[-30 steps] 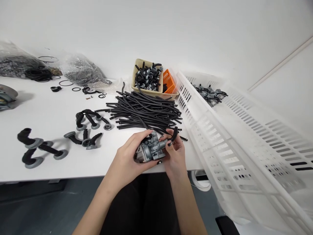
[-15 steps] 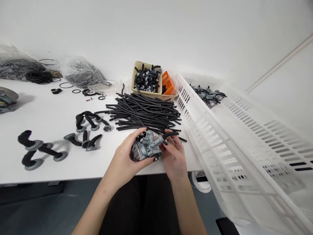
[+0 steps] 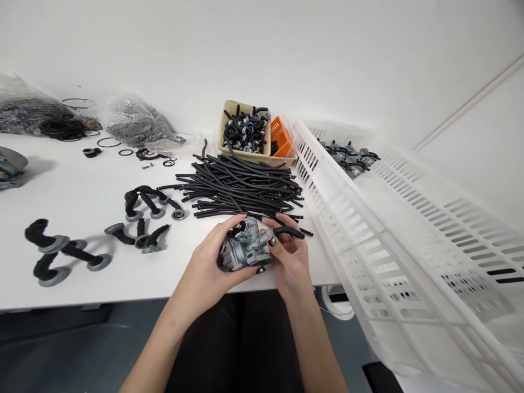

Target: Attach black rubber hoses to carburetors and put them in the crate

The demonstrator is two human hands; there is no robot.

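A grey metal carburetor (image 3: 246, 248) is held over the front edge of the table. My left hand (image 3: 210, 262) wraps round its left side, thumb below and fingers above. A short black hose (image 3: 290, 232) sticks out to the right from its round metal cap (image 3: 266, 237). My right hand (image 3: 289, 262) grips this cap between thumb and fingers, near the base of the hose. Just behind my hands lies a pile of long black hoses (image 3: 245, 185).
Hose-and-cap pieces (image 3: 98, 261) stand at the left on the white table (image 3: 82, 194). Behind are plastic bags (image 3: 135, 120), a yellow bin (image 3: 225, 123) of capped hoses and an orange basket (image 3: 280, 134). A white crate (image 3: 347, 213) on the right holds more carburetors (image 3: 350, 158).
The carburetor has turned slightly, and its short hose now points more to the right and downward. The fingers of my right hand have shifted on the cap.
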